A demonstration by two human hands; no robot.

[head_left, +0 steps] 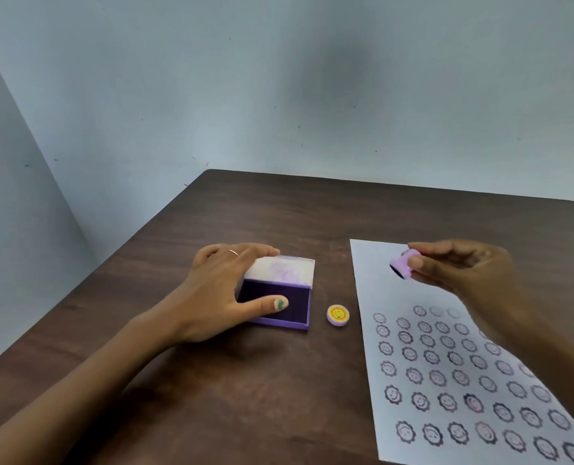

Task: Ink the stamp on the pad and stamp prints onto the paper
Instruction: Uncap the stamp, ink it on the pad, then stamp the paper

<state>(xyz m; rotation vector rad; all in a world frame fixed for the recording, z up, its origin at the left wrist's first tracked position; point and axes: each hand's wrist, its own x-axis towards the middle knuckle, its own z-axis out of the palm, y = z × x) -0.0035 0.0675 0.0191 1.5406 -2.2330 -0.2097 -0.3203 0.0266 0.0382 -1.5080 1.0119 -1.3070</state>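
On the dark wood worktop (278, 380), w/ a pale blue wall behind, your biggest item is the white paper (379, 283) lying flat on the right side, running off the near-right edge of view. Its near part is covered w/ rows of grey smiley-flower prints (446, 374); the far part is blank.

Next, left of the paper & apart from it: the purple ink pad (275, 305), lid (282, 271) tipped up at the back, dark pad surface exposed. Your left hand (221, 290) rests on it, fingers spread: thumb, w/ a green-painted nail, lies over the near part of the dark pad, the other fingers reach behind the lid's far-left corner. A thin ring (233, 252) sits on one finger.

Your right hand (459, 273) hangs above the blank far part of the paper, off the sheet. Its grip is pressed together on the small lilac stamp (404, 265), thumb & fingertips pinching the body, dark inked face pointing left & a bit down.

Smallest: a round lilac cap (337, 315) w/ a yellow smiley top, lying on the worktop between pad & paper, touching neither.
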